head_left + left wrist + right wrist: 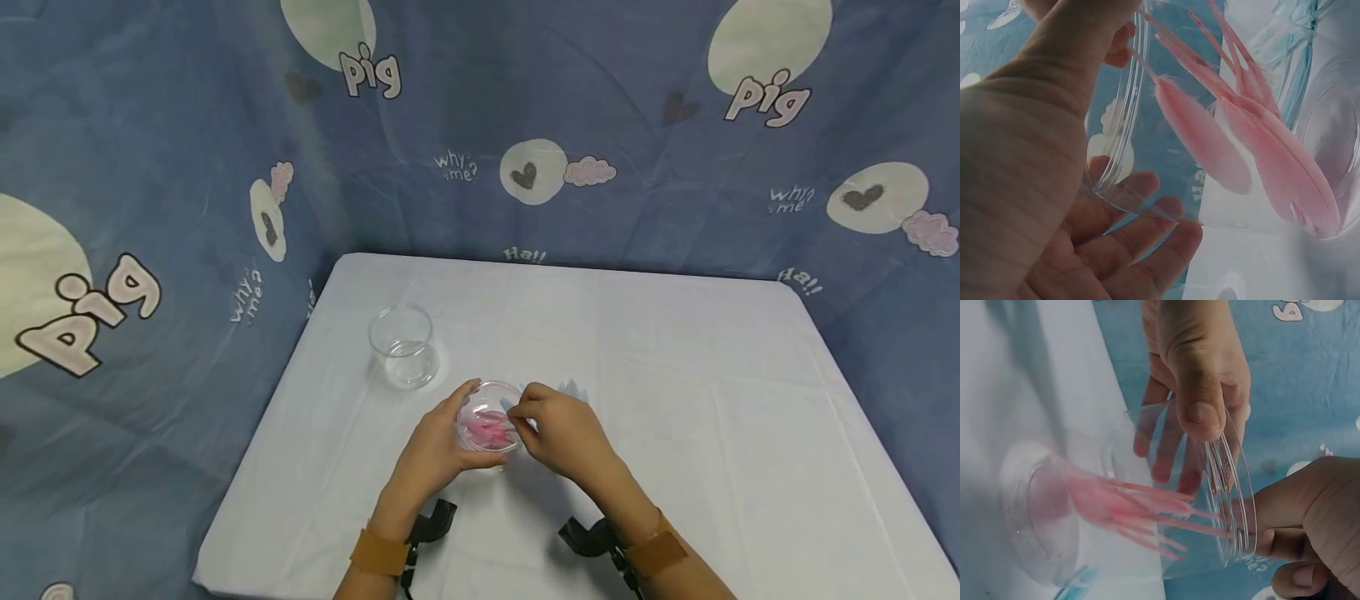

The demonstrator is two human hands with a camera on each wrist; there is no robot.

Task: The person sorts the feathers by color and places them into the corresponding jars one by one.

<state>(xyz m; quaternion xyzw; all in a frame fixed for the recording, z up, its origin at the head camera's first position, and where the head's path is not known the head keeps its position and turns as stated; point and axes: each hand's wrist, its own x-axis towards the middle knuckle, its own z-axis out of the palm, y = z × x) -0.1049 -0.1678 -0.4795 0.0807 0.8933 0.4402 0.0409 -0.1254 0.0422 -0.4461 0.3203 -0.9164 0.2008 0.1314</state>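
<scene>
My left hand grips a clear plastic cup near its rim, thumb on one side and fingers on the other. Several pink feathers stand in the cup, quills toward the rim. At the mouth of the cup, my right hand pinches the quill of one pink feather, whose vane hangs inside. Light-blue feathers lie on the table just beyond the right hand, partly hidden by it.
A second clear cup stands upright on the white table, behind and left of the held cup. Blue printed cloth surrounds the table at the back and sides. Each wrist wears a strap with a black camera.
</scene>
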